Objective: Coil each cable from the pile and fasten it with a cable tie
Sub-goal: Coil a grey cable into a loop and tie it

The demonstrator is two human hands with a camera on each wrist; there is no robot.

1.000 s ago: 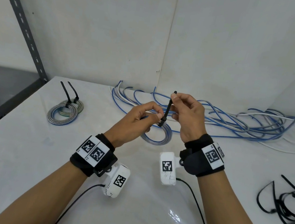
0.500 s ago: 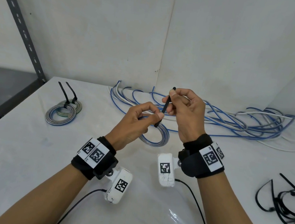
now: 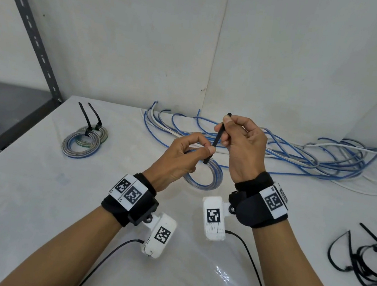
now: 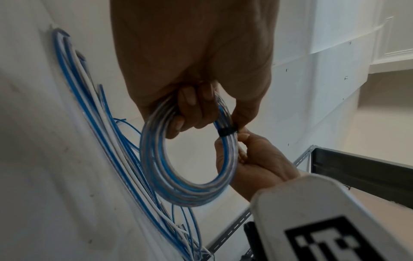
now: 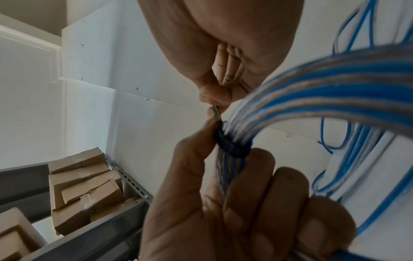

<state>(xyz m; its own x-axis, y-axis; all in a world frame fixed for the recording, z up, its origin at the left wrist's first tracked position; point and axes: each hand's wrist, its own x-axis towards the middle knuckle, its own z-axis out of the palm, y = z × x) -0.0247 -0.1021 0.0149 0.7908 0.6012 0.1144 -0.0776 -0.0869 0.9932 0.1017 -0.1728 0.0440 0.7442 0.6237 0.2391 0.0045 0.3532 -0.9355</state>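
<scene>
Left hand [image 3: 182, 158] curled round blue-grey coil [image 4: 185, 159], held above table [image 3: 34, 195], thumb at tie head. Right hand [image 3: 242, 144] pinches cable tie [image 3: 216, 139] tail, drawing upward. I judge risk: uneven pull lets strands splay (head seating unclear, thumb hides it), band cinches skewed.

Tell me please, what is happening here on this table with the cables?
A person is fastening a coiled blue-and-grey cable with a black cable tie. The left hand holds the coil, and the right hand pinches the tie's tail above it. The tie is already wrapped around the coil. Two tied coils lie at the left; the loose cable pile waits behind, with spare ties at the right.
</scene>
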